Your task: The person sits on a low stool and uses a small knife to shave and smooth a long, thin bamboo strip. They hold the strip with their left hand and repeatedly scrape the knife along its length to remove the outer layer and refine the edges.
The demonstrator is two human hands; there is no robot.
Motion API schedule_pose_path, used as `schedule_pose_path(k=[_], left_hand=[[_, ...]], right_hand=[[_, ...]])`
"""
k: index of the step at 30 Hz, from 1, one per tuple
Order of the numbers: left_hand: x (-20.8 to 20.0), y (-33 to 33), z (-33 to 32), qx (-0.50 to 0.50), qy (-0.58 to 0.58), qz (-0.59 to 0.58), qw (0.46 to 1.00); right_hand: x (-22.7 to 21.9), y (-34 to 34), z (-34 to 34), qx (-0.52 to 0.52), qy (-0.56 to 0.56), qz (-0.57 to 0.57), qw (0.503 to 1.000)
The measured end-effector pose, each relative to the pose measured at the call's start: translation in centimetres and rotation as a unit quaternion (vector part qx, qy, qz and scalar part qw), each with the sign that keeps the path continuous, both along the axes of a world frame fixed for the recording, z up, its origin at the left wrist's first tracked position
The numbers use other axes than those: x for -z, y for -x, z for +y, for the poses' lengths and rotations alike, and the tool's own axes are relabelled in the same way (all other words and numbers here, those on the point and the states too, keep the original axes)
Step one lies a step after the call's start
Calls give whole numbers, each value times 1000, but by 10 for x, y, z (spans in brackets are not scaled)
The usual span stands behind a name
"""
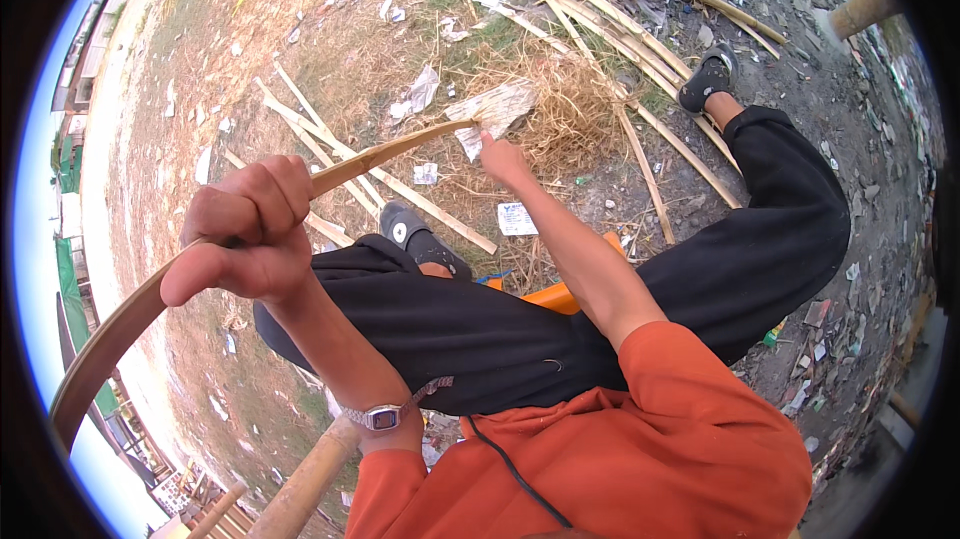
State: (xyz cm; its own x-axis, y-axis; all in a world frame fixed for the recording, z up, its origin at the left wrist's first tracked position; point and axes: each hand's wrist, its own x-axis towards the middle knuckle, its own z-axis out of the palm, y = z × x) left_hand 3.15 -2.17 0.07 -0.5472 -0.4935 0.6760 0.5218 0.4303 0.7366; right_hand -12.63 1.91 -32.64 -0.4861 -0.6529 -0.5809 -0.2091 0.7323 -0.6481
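A long, curved bamboo strip runs from the lower left of the head view toward the middle. My left hand is wrapped round it, with the thumb toward me. At the strip's far end is my right hand, closed, its thumb tip at the strip's end; its other fingers are mostly hidden. Beneath that end lie a pale crumpled sheet and a heap of dry straw-like shavings on the ground.
Several loose bamboo strips lie crossed at the far right, others beyond my left foot. An orange seat or frame shows between my legs. A thick bamboo pole stands at my left side, and another pole at the far right. Litter covers the ground.
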Motion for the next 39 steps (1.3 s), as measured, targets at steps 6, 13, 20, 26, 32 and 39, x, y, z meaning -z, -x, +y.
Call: schedule_pose_path(k=[6, 13, 20, 26, 32, 39], left_hand=[[4, 0, 4, -128, 58, -28, 990], [1, -3, 10, -56, 11, -4, 998], [-3, 4, 16, 12, 40, 3, 999], [-4, 7, 18, -2, 21, 11, 1000], [2, -5, 7, -59, -45, 37, 997], [-1, -4, 17, -51, -21, 23, 998]], right_hand=[[-110, -23, 22, 5, 129, -127, 983], [-178, -46, 59, 2, 194, -17, 981], [-172, -47, 62, -19, 187, -11, 982], [-138, -42, 66, 4, 160, 9, 987], [-128, -57, 45, 21, 228, 51, 972], [-55, -43, 77, -18, -5, 55, 998]])
